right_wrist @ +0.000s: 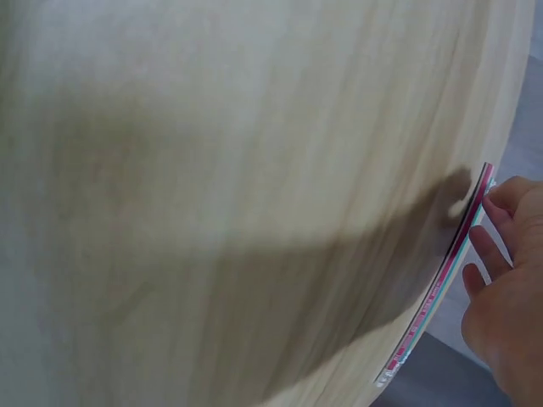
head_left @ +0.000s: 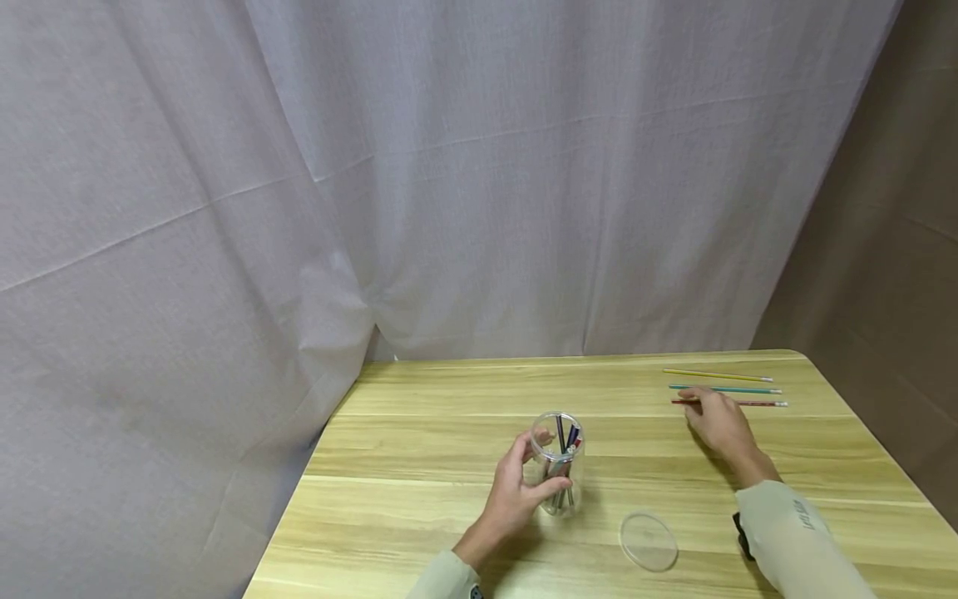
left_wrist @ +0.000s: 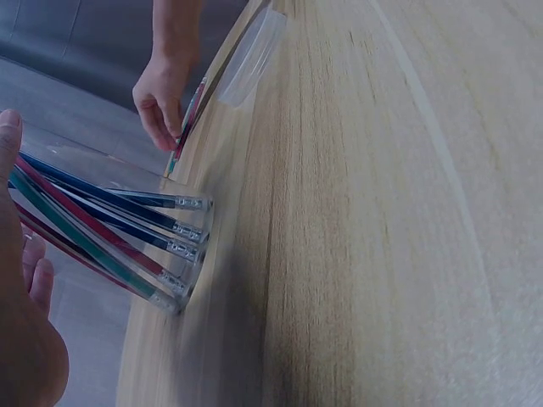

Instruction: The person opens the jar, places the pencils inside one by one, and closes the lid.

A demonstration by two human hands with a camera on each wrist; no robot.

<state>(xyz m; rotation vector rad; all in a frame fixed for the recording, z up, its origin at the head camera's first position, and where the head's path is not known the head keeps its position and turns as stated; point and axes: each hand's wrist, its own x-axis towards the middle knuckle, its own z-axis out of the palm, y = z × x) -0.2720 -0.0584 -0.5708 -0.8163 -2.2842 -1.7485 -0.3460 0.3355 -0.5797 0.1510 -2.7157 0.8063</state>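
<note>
Left hand grips jar; red pencil runs left-right, left end at right hand, the nearer one; can't tell if pinched.

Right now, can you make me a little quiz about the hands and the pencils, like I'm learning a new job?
1. True or false: the clear round lid lies on the table, not on the clear jar.

2. Of the three loose pencils, which lies nearest the table's far edge?
A) red
B) yellow
C) green

3. Fill in: the person's ____ hand grips the clear jar.

Key:
1. True.
2. B, the yellow pencil.
3. Left: the left hand has its fingers and thumb round it.
</note>
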